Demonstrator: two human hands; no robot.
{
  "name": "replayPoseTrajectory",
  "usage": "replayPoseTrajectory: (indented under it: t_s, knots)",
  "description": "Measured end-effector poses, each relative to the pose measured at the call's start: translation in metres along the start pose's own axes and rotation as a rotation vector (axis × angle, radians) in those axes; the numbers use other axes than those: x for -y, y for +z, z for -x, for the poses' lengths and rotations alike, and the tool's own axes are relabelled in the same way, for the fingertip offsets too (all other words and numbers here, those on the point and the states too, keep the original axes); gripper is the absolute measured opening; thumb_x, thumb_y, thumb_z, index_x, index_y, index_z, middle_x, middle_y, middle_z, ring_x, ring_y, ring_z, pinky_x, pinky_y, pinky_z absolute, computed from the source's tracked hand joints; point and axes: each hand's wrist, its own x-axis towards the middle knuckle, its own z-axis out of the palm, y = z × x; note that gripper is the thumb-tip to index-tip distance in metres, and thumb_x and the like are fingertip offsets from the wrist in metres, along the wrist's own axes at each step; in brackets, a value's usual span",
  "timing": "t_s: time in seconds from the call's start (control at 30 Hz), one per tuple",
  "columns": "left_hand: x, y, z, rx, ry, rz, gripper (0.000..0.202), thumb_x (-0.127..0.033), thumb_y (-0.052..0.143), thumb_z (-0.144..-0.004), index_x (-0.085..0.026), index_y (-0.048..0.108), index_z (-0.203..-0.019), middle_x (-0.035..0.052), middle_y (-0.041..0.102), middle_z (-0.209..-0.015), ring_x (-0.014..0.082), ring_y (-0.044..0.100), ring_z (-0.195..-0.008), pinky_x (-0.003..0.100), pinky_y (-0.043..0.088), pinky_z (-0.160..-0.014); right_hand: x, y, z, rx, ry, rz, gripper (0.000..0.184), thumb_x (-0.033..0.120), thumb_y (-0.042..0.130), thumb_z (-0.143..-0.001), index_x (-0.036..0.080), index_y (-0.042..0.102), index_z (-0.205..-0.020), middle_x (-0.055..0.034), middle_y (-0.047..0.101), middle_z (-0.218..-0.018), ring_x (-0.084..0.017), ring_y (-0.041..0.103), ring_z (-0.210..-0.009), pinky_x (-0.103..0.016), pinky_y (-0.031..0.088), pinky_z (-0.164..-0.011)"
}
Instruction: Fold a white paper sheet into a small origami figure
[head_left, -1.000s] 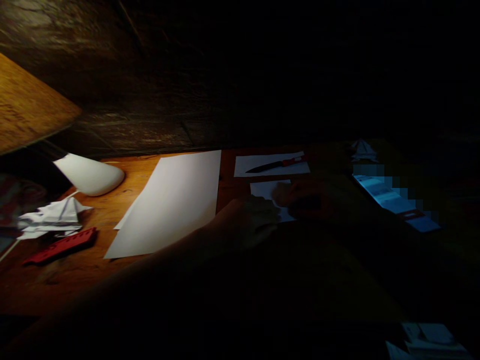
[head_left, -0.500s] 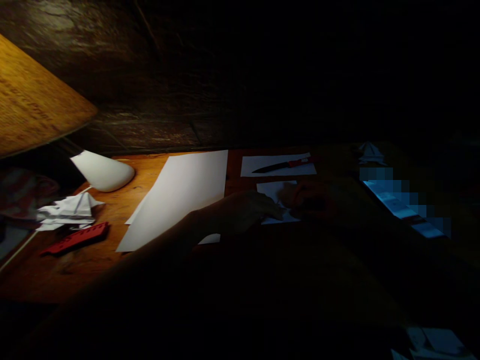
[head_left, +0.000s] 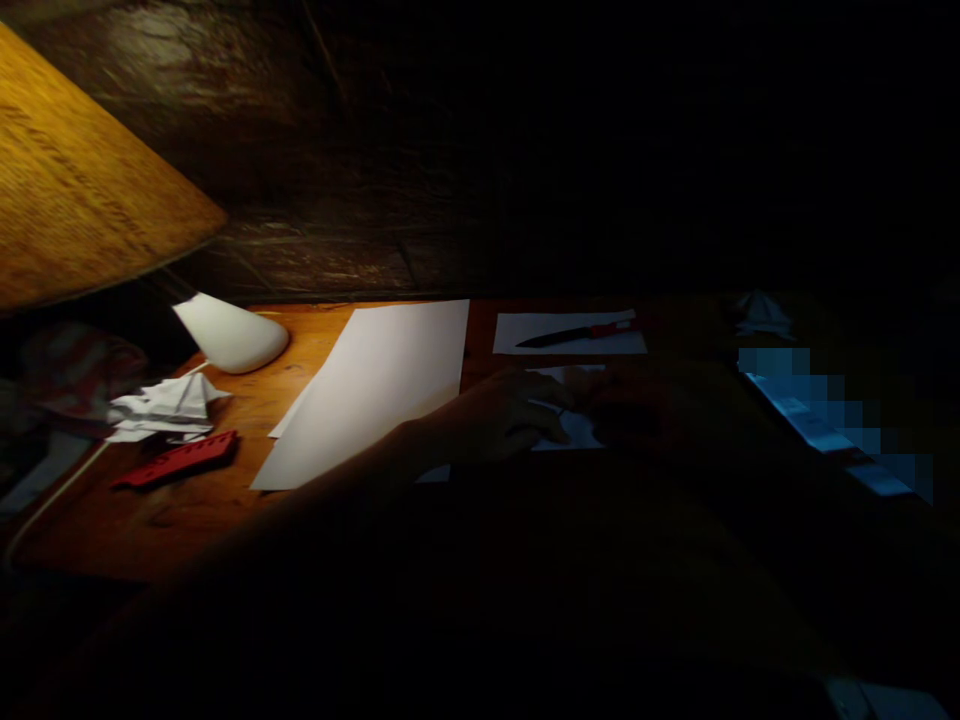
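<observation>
Paper [head_left: 574, 432] — a small white sheet, lying at 3 o'clock from the left hand [head_left: 499, 415], whose curled fingers [head_left: 547, 395] rest close together on its edge. The right hand [head_left: 652, 410] covers the far side — too shadowed to read its fingers. A black-bladed knife [head_left: 562, 337] with a red handle lies on another sheet [head_left: 611, 345] at 12 o'clock.

No legible writing; faint print on the lampshade [head_left: 75, 170] too blurred to read.
</observation>
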Motion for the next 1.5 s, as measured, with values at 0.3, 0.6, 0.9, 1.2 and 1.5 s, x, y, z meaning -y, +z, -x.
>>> replayPoseTrajectory:
  t_s: [0.3,0.6,0.9,1.2,1.5]
  knots:
    - [-0.005,-0.002,-0.002,-0.011,-0.001,-0.181,0.024,-0.018,0.058,-0.095,-0.022,0.067,-0.116,0.0055,0.072,-0.121,0.0237,0.061,-0.12,0.046,0.046,-0.107,0.005,-0.003,0.001,0.056,0.072,0.044,0.032,0.029,0.064,-0.092,0.025,0.066,-0.125,-0.0086,0.061,-0.123,-0.026,0.061,-0.11,-0.045,0.053,-0.095]
    - [-0.018,-0.002,-0.007,0.07,-0.004,-0.327,0.043,-0.007,0.049,-0.091,-0.019,0.065,-0.129,0.0084,0.072,-0.12,0.0274,0.061,-0.113,0.048,0.046,-0.1,0.0,-0.003,0.002,0.076,0.053,0.07,0.018,0.035,0.065,-0.093,0.026,0.073,-0.106,-0.0073,0.061,-0.117,-0.024,0.062,-0.101,-0.041,0.054,-0.085]
    - [-0.018,0.0,-0.003,0.069,-0.028,-0.321,0.047,-0.004,0.051,-0.089,-0.027,0.069,-0.125,0.0034,0.07,-0.127,0.027,0.055,-0.124,0.05,0.038,-0.112,-0.001,-0.01,0.004,0.121,0.068,0.15,0.009,0.031,0.069,-0.089,0.026,0.075,-0.093,-0.0055,0.063,-0.105,-0.022,0.06,-0.089,-0.04,0.048,-0.079]
    - [-0.013,-0.011,0.0,0.107,-0.017,-0.18,0.045,-0.005,0.055,-0.086,-0.029,0.072,-0.12,0.0036,0.068,-0.129,0.0262,0.053,-0.128,0.05,0.04,-0.111,-0.005,-0.006,0.005,0.078,0.073,0.025,0.01,0.033,0.069,-0.09,0.023,0.071,-0.088,-0.0051,0.06,-0.105,-0.022,0.06,-0.093,-0.037,0.048,-0.081]
    - [0.001,0.003,-0.005,-0.016,-0.115,-0.052,0.017,-0.023,0.063,-0.095,-0.028,0.073,-0.107,0.0002,0.073,-0.114,0.0215,0.058,-0.119,0.043,0.038,-0.11,-0.005,-0.001,0.003,0.04,0.065,-0.055,0.006,0.03,0.068,-0.09,0.024,0.069,-0.089,-0.0051,0.062,-0.105,-0.022,0.061,-0.093,-0.038,0.05,-0.082]
